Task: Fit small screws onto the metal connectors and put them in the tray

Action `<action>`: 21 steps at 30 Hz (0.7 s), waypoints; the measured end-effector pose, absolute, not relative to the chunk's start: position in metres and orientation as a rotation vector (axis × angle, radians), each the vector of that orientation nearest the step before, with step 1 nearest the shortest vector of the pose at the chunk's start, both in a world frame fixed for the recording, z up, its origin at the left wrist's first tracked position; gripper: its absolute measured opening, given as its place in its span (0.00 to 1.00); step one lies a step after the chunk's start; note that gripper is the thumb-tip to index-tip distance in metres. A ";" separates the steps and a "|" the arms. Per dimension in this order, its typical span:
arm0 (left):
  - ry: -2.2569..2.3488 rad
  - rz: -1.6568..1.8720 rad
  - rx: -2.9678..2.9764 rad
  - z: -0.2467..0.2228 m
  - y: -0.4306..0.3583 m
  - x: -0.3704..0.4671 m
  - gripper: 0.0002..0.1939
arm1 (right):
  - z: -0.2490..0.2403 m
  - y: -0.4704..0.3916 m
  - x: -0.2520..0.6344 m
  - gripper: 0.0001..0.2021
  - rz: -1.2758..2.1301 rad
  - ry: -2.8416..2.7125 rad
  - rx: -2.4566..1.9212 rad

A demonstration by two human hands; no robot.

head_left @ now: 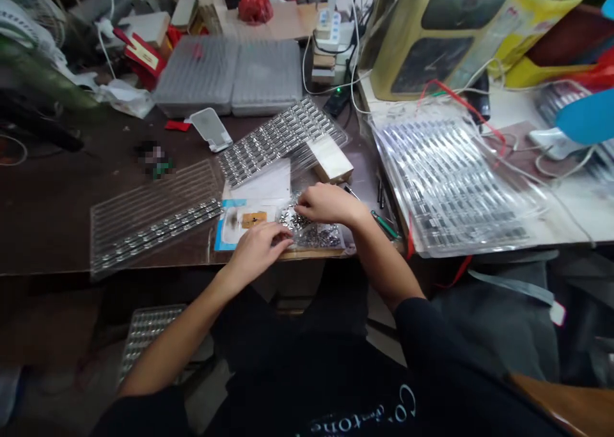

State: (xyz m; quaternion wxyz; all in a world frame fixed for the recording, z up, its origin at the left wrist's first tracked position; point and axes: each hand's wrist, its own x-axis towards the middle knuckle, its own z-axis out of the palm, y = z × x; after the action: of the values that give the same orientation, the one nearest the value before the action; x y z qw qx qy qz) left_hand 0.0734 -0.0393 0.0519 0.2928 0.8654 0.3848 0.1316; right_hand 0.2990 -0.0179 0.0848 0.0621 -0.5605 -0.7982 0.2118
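Note:
My left hand (259, 246) rests at the table's front edge, fingers curled and thumb close to the index finger. Anything in that pinch is too small to make out. Beside it, on a blue-and-white sheet (219, 232), lies a small orange-brown block (254, 219) with a dark part on top. Over a pile of small shiny metal parts (290, 219), my right hand (322, 203) reaches with its fingertips drawn together; what they grip is hidden. More small metal parts (323, 237) in clear plastic lie just in front of it.
A clear ridged tray (153, 194) with rows of metal pieces lies left; a fuller tray (278, 139) and a pale block (330, 158) are behind. Stacked filled trays (446, 181) sit right, near a green-handled tool (384, 224). Grey cases (268, 72) stand at the back.

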 end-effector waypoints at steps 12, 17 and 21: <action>0.826 0.531 2.358 0.042 -0.066 0.074 0.08 | 0.102 -0.047 0.291 0.15 0.606 -2.500 -1.983; 0.669 0.674 2.275 0.032 -0.064 0.063 0.16 | 0.096 -0.040 0.269 0.19 0.537 -2.525 -1.882; 0.610 0.831 2.289 0.029 -0.064 0.059 0.17 | 0.093 -0.034 0.255 0.16 0.539 -2.545 -1.826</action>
State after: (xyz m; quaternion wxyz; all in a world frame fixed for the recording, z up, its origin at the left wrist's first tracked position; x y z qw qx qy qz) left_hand 0.0589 -0.0635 0.0294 0.3104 0.8667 0.2312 0.3149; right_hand 0.2552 -0.0345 0.0926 -0.0183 -0.5744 -0.8006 0.1696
